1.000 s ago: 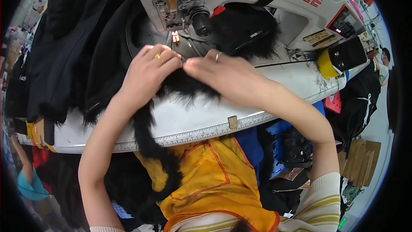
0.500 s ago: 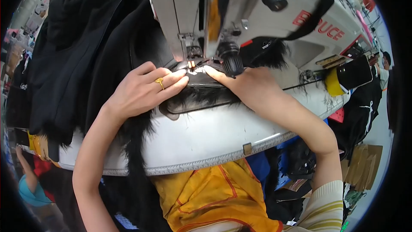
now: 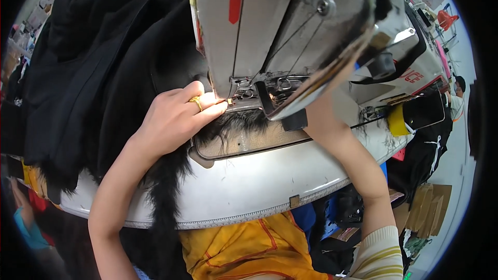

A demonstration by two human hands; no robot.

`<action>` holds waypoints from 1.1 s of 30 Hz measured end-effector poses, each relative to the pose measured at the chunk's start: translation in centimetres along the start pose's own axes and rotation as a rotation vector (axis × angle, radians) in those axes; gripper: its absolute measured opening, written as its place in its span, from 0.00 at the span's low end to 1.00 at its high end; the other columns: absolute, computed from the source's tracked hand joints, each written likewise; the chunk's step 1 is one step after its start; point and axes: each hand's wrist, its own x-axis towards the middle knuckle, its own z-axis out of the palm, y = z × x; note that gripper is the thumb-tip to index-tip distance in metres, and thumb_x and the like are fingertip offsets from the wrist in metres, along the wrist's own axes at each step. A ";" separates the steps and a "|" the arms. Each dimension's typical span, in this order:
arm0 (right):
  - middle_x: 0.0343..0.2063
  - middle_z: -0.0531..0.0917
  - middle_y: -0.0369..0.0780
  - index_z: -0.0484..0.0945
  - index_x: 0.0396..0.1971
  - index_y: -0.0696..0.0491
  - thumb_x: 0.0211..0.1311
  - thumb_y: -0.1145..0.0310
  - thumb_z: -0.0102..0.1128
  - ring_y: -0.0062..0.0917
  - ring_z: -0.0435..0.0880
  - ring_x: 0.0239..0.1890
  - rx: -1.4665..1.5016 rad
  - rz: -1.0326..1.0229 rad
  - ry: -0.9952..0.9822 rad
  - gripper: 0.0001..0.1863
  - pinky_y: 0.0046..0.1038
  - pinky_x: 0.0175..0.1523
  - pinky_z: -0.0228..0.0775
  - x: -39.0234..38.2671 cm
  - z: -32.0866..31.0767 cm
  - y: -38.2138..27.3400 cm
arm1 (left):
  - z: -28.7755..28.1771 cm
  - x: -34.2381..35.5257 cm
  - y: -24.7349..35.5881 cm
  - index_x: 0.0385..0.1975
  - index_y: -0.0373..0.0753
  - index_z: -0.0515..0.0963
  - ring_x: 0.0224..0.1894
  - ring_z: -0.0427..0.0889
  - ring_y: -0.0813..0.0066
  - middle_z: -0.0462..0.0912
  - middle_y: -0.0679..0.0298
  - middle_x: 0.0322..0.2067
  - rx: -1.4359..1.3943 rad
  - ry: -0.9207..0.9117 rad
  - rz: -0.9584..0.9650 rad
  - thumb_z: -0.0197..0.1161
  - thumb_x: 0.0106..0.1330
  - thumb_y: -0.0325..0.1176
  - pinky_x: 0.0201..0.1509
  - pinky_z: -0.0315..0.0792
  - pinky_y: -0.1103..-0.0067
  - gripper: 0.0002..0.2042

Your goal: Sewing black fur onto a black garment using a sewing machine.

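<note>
Right now the left hand [image 3: 176, 116] lies on the black garment [image 3: 111, 67], its fingertips [image 3: 220, 109] just beside the foot of the sewing machine [image 3: 270, 31], near a small bright glow. Its grip looks narrow, the fingers close together, one of them wearing a gold ring [image 3: 196, 103]; the thumb is hidden, so I cannot tell whether it pinches the cloth. The right hand [image 3: 328, 116] reaches in behind the machine head, which covers its fingers, so I cannot tell the state of that grip either.

The garment is heaped on the left part of the desk [image 3: 249, 192] and runs up to the machine foot. Black fur [image 3: 236, 122] shows under the machine head, between the hands, over a tan plate [image 3: 254, 142]. A fur strip [image 3: 165, 192] hangs over the desk's front edge, beside the left forearm.

A ruler scale [image 3: 259, 221] follows that edge, with a small brown tab [image 3: 294, 200] on it. Below is the person's orange apron [image 3: 238, 249]. On the right, a yellow holder [image 3: 398, 120] stands near the right forearm, and cardboard [image 3: 428, 207] leans farther off. Another person [image 3: 31, 228] shows at the far left.
</note>
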 end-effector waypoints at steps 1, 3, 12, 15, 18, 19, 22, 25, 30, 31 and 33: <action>0.27 0.76 0.32 0.77 0.23 0.46 0.44 0.70 0.58 0.23 0.79 0.28 0.035 0.009 -0.026 0.03 0.23 0.29 0.72 -0.2 0.1 0.1 | -0.1 0.1 0.1 0.37 0.41 0.80 0.37 0.75 0.76 0.80 0.72 0.35 -0.003 0.000 0.004 0.59 0.48 0.28 0.35 0.75 0.83 0.13; 0.27 0.76 0.32 0.78 0.25 0.45 0.44 0.71 0.57 0.22 0.79 0.29 -0.087 -0.051 0.013 0.06 0.22 0.30 0.72 0.6 -1.1 -0.6 | -0.2 0.2 0.5 0.37 0.41 0.80 0.38 0.75 0.77 0.80 0.72 0.33 0.023 0.003 -0.015 0.59 0.48 0.28 0.33 0.74 0.82 0.14; 0.29 0.76 0.32 0.80 0.31 0.44 0.46 0.70 0.56 0.22 0.79 0.29 -0.134 -0.018 -0.001 0.10 0.23 0.32 0.73 0.3 -1.2 -1.0 | -0.3 0.3 1.7 0.39 0.41 0.80 0.39 0.75 0.77 0.77 0.70 0.23 0.140 -0.032 -0.043 0.59 0.47 0.27 0.34 0.73 0.83 0.16; 0.30 0.77 0.32 0.80 0.34 0.44 0.46 0.71 0.56 0.23 0.80 0.30 -0.112 -0.005 -0.037 0.12 0.23 0.34 0.73 0.1 -1.1 -0.9 | 0.1 -0.2 1.5 0.38 0.41 0.80 0.39 0.75 0.76 0.80 0.69 0.28 0.037 0.019 -0.057 0.58 0.48 0.27 0.43 0.72 0.80 0.15; 0.32 0.78 0.32 0.80 0.37 0.45 0.48 0.70 0.55 0.24 0.80 0.32 -0.180 -0.007 -0.060 0.14 0.24 0.34 0.73 0.2 -1.0 -1.1 | 0.1 0.0 1.0 0.38 0.45 0.80 0.40 0.76 0.73 0.80 0.67 0.31 0.029 -0.001 -0.108 0.56 0.52 0.26 0.59 0.64 0.73 0.13; 0.32 0.78 0.32 0.80 0.38 0.45 0.48 0.70 0.54 0.24 0.80 0.33 -0.162 -0.046 -0.019 0.14 0.24 0.35 0.73 0.3 -0.7 -0.9 | -0.3 0.3 0.8 0.38 0.46 0.80 0.40 0.77 0.73 0.80 0.66 0.31 0.022 0.003 -0.122 0.56 0.53 0.25 0.61 0.62 0.72 0.14; 0.35 0.78 0.34 0.79 0.38 0.47 0.51 0.70 0.52 0.26 0.80 0.37 -0.227 -0.120 -0.119 0.13 0.28 0.40 0.73 0.1 -0.9 -0.9 | -0.6 0.5 0.1 0.38 0.43 0.79 0.47 0.77 0.62 0.80 0.62 0.39 -0.288 -0.112 -0.310 0.59 0.52 0.23 0.59 0.64 0.71 0.13; 0.43 0.79 0.36 0.78 0.34 0.53 0.52 0.70 0.51 0.30 0.79 0.43 -0.296 -0.226 -0.394 0.10 0.31 0.47 0.71 -0.2 -4.5 -3.2 | -1.2 -0.8 1.8 0.40 0.43 0.79 0.51 0.75 0.62 0.79 0.63 0.45 -0.110 -0.060 -0.139 0.60 0.47 0.19 0.50 0.71 0.72 0.19; 0.57 0.70 0.40 0.73 0.44 0.57 0.52 0.71 0.50 0.31 0.73 0.52 -0.208 -0.228 -0.371 0.17 0.33 0.57 0.64 -2.2 -5.0 -3.1 | -1.0 -1.1 5.4 0.46 0.42 0.76 0.50 0.75 0.72 0.77 0.68 0.47 0.097 -0.070 -0.142 0.54 0.52 0.29 0.47 0.71 0.78 0.19; 0.55 0.71 0.41 0.72 0.45 0.57 0.52 0.71 0.50 0.31 0.73 0.52 -0.119 -0.249 -0.306 0.18 0.34 0.57 0.65 -2.1 -4.8 -3.7 | -0.9 -0.9 5.0 0.45 0.42 0.76 0.46 0.75 0.72 0.78 0.69 0.45 0.083 -0.041 -0.123 0.54 0.51 0.29 0.44 0.71 0.79 0.18; 0.48 0.74 0.40 0.71 0.46 0.57 0.51 0.72 0.51 0.29 0.78 0.46 -0.048 -0.183 -0.228 0.19 0.30 0.46 0.72 -0.8 -3.9 -5.3 | -0.6 -0.2 4.6 0.43 0.42 0.76 0.45 0.76 0.71 0.78 0.68 0.43 0.067 -0.048 -0.116 0.54 0.51 0.28 0.44 0.71 0.79 0.17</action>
